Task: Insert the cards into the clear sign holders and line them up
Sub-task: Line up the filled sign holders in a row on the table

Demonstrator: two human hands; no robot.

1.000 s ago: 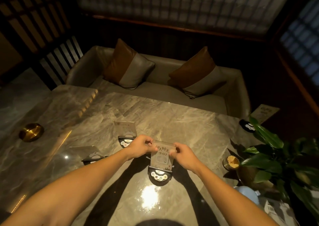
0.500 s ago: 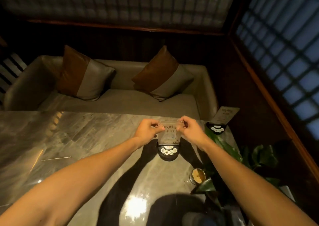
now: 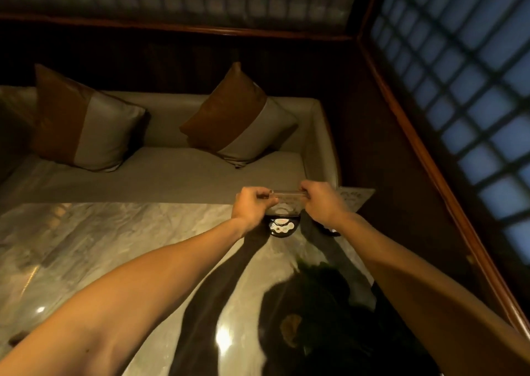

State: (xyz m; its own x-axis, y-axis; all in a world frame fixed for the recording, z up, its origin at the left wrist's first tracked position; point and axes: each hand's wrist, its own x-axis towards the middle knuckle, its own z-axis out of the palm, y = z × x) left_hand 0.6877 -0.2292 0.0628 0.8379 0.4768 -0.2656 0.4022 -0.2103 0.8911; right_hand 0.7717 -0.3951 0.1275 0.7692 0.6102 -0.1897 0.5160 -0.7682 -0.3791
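A clear sign holder (image 3: pixel 286 200) with a card in it stands on a round black base (image 3: pixel 281 226) near the far right edge of the marble table (image 3: pixel 129 240). My left hand (image 3: pixel 252 205) pinches its left top edge and my right hand (image 3: pixel 322 200) pinches its right top edge. Just behind my right hand stands a second sign holder (image 3: pixel 357 199) with a printed card, its base mostly hidden by my wrist.
A beige sofa (image 3: pixel 160 172) with two brown-and-grey cushions (image 3: pixel 238 117) runs along the table's far side. A dark leafy plant (image 3: pixel 329 295) and a small round cup (image 3: pixel 289 329) sit in shadow at the near right. Wooden lattice windows close off the right side.
Both hands have carried the holder from the table's middle to its far right edge, next to the second holder. The view has swung right; the two empty holders on the left have left the frame.
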